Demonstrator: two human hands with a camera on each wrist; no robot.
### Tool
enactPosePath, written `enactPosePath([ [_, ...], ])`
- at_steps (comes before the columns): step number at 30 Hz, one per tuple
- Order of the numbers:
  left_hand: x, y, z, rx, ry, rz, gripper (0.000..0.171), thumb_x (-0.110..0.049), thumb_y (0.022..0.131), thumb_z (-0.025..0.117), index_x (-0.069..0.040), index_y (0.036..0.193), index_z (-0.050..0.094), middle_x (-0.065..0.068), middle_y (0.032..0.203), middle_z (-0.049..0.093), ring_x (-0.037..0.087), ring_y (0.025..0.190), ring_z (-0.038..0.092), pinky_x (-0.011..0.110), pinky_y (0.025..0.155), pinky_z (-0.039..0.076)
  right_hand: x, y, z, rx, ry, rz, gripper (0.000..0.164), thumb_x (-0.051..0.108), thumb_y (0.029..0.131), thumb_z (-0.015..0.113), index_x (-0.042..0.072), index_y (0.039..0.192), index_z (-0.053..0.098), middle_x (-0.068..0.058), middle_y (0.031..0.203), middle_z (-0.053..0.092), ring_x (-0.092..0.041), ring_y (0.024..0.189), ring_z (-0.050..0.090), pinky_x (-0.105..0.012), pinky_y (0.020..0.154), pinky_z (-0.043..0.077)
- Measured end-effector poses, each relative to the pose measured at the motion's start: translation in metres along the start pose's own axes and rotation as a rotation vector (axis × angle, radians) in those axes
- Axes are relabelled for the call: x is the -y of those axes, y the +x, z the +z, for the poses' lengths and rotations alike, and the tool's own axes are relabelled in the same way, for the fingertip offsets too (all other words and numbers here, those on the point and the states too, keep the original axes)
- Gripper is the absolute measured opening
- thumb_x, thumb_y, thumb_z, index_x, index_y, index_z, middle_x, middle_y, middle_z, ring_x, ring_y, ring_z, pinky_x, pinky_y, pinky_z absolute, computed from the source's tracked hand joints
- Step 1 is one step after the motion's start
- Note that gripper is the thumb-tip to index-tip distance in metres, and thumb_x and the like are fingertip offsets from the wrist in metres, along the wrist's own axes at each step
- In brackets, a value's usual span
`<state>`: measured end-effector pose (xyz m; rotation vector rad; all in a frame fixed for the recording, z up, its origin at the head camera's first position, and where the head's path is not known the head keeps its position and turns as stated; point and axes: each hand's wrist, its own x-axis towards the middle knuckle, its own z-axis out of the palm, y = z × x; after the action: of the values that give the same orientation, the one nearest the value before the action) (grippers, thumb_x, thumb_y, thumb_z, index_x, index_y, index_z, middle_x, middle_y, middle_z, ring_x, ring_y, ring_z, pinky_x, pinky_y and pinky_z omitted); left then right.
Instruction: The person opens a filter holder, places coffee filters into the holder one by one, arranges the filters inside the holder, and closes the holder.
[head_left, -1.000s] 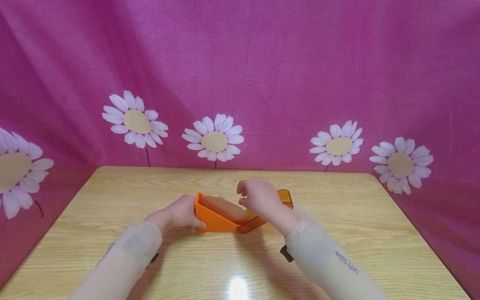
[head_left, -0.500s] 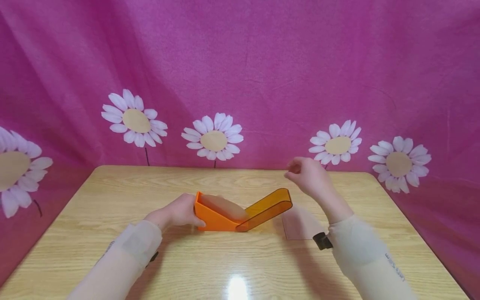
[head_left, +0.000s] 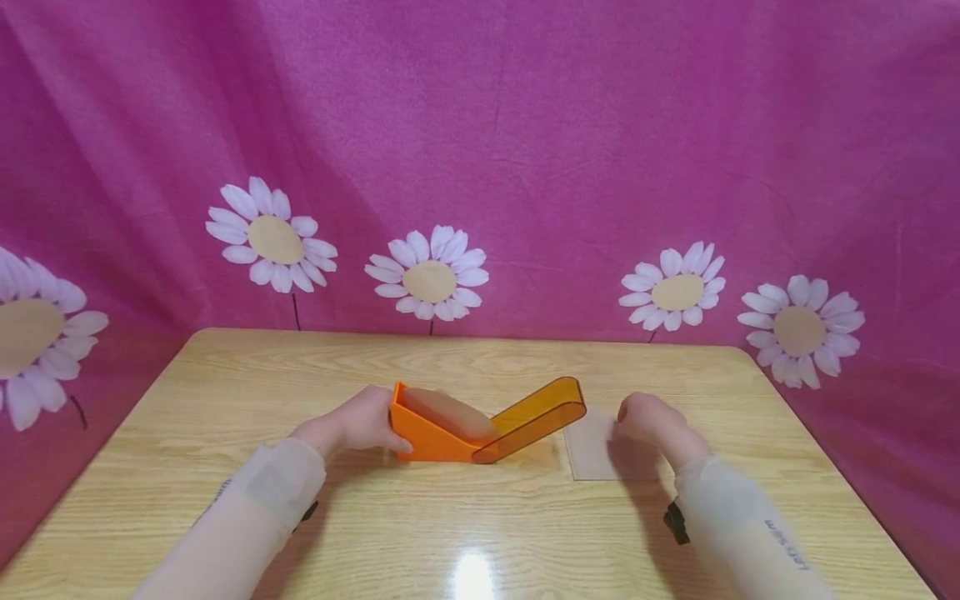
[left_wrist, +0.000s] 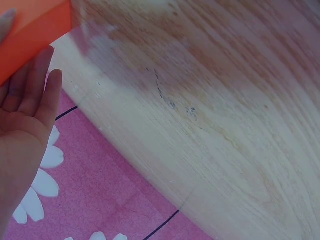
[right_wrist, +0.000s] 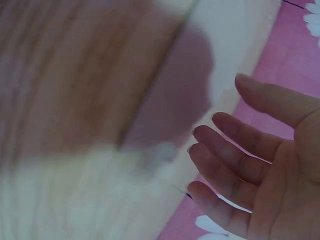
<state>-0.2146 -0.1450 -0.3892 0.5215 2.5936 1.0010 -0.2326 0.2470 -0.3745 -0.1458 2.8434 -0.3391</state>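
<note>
An orange case [head_left: 431,439] with slanted sides stands on the table, its see-through amber lid [head_left: 536,417] tilted up and out to the right. A thin brownish piece with a rounded edge [head_left: 450,414] stands inside the case. At its left end, my left hand [head_left: 360,421] grips the case, thumb on the near side and fingers behind. To the right lies a pale, thin, straight-edged sheet [head_left: 588,450] on the table. My right hand [head_left: 652,423] hovers close over it; in the right wrist view its fingers [right_wrist: 227,155] are loosely bent, with nothing between them.
The wooden table [head_left: 375,533] reaches back to a pink cloth [head_left: 525,167] printed with large white daisies. Cloth also hangs along both sides. A bright light reflection shows near the front of the table.
My right hand has moved off the amber lid, rising to the right, then lowering over the pale sheet, which has come into sight. The left hand and the case have stayed put.
</note>
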Motion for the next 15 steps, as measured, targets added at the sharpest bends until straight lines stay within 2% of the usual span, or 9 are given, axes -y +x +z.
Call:
enactPosePath([
  [5,0.0,0.0,0.001,-0.006,-0.01,-0.029,0.035,-0.01,0.069,0.081,-0.014,0.099,0.064,-0.005,0.085,0.064,0.014,0.077,0.055,0.032,0.082,0.045,0.001,0.002,0.013,0.014,0.026,0.016,0.023,0.021,0.073,0.072,0.001,0.082,0.063,-0.006,0.075,0.06,-0.019,0.069,0.051,-0.037,0.067,0.046],
  [15,0.0,0.0,0.0,0.007,-0.015,-0.016,0.034,-0.009,0.071,0.08,-0.013,0.1,0.064,-0.005,0.088,0.064,0.014,0.078,0.055,0.033,0.084,0.046,0.001,0.006,0.017,0.017,0.047,0.104,0.025,0.02,0.07,0.075,0.003,0.082,0.063,-0.006,0.078,0.06,-0.021,0.071,0.052,-0.038,0.068,0.046],
])
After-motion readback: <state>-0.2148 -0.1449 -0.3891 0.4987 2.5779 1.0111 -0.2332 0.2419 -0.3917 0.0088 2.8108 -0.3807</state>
